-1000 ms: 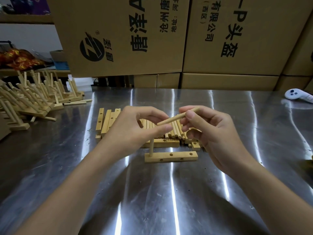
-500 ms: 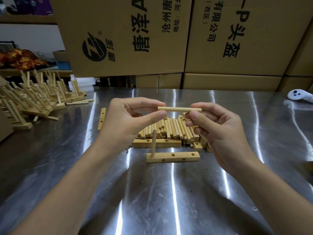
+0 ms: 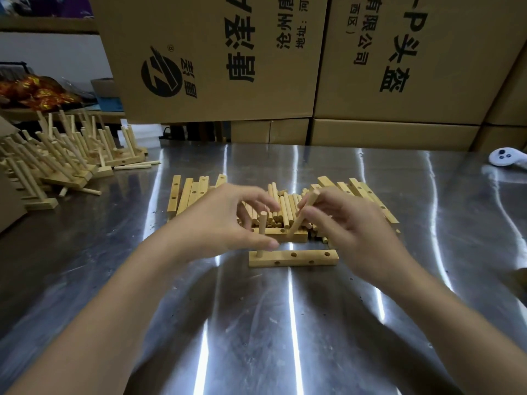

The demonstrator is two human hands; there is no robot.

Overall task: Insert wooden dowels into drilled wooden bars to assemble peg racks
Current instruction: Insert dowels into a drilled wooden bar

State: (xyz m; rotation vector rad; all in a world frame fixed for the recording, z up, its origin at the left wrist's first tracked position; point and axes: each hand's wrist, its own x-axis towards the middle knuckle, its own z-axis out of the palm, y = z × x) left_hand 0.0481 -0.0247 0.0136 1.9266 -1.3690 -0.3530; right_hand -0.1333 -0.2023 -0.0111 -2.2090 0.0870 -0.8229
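The right hand pinches a dowel tilted, lower end down, seemingly aiming at an empty hole in the drilled bar on the table, while the left hand, loose-fingered and empty, hovers by the standing dowel at the bar's left end, likely to steady it.

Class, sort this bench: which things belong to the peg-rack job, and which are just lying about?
Job: front drilled bar, its standing dowel, held dowel in right hand, loose dowel pile, spare bars, finished racks.
Lying about: white controller, cardboard boxes, shiny wrapped packets.
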